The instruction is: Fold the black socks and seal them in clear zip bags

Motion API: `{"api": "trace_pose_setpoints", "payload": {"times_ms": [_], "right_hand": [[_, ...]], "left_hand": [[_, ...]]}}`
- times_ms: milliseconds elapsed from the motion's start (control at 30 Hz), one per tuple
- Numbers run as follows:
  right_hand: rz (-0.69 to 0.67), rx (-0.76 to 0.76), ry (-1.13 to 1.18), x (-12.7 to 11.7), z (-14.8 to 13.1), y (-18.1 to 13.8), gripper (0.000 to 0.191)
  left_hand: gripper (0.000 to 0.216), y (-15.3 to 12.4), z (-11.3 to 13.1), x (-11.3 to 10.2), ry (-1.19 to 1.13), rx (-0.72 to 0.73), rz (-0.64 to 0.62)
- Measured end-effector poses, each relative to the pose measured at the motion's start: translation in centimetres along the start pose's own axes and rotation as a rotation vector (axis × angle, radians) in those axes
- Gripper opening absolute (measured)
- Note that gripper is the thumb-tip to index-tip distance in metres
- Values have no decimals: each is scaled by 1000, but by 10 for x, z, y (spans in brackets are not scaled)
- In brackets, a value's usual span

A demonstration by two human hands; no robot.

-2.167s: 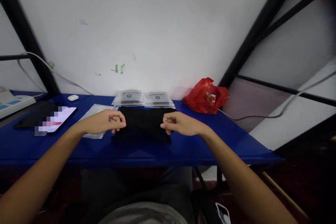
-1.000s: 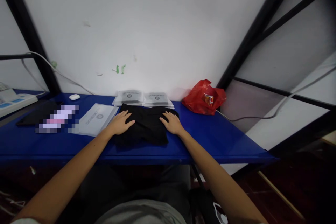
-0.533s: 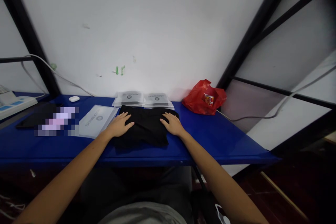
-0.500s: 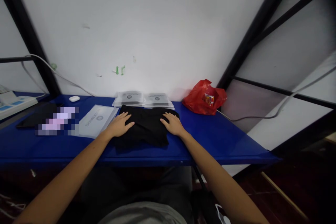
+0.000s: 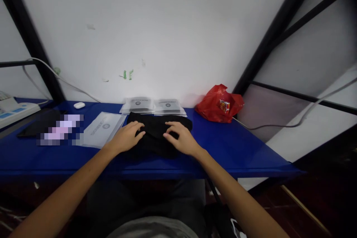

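Note:
A piece of black cloth [image 5: 154, 134], partly folded, lies on the blue table near its front edge. Over its left side rests my left hand [image 5: 126, 136], thumb and fingers apart and curved toward the middle. My right hand [image 5: 182, 138] is over the cloth's right part, with a gap between thumb and forefinger. Neither hand visibly grips the fabric. Left of the cloth lies a flat pale plastic bag [image 5: 102, 130] with printed lettering. Behind the cloth sit two small piles of similar bags, a left pile [image 5: 138, 105] and a right pile [image 5: 169, 107], with something dark inside.
A red plastic bag [image 5: 220, 105] stands at the back right of the blue table [image 5: 223, 148]. A white earbud case [image 5: 79, 105], a dark flat item [image 5: 39, 122] and a white power strip [image 5: 19, 114] are at the left. A white wall rises behind.
Both hands have moved inward over the cloth, closer to each other, and their fingers are more curled than before. The cloth has stayed in about the same place.

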State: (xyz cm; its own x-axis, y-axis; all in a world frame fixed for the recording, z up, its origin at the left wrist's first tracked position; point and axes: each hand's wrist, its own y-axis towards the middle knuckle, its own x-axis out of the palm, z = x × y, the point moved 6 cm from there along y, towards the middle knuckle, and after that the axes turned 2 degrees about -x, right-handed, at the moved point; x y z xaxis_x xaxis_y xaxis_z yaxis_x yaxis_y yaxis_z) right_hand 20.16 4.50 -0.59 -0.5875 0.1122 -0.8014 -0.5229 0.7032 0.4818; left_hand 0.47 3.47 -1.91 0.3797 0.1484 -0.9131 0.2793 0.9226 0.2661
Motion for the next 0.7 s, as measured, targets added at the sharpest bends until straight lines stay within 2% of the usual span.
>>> {"api": "trace_pose_setpoints", "payload": {"times_ms": [67, 167, 333, 433, 500, 600, 700], "right_hand": [[-139, -50, 6, 8, -16, -8, 24], [-230, -26, -13, 12, -16, -21, 27], [-259, 45, -26, 7, 5, -39, 43], [-292, 44, -19, 6, 7, -46, 59], [-313, 29, -4, 7, 7, -49, 64], [-316, 13, 13, 7, 6, -50, 51], [-266, -17, -2, 6, 5, -48, 33]], "left_hand": [[33, -13, 13, -2, 4, -9, -120], [33, -32, 20, -4, 22, 13, -234], [44, -53, 7, -7, 1, 43, -253], [50, -61, 2, -8, -6, 48, -275], [46, -64, 2, -10, 7, 59, -280], [38, -67, 3, -11, 36, 81, -274], [39, -68, 3, -11, 69, 88, -251]]}}
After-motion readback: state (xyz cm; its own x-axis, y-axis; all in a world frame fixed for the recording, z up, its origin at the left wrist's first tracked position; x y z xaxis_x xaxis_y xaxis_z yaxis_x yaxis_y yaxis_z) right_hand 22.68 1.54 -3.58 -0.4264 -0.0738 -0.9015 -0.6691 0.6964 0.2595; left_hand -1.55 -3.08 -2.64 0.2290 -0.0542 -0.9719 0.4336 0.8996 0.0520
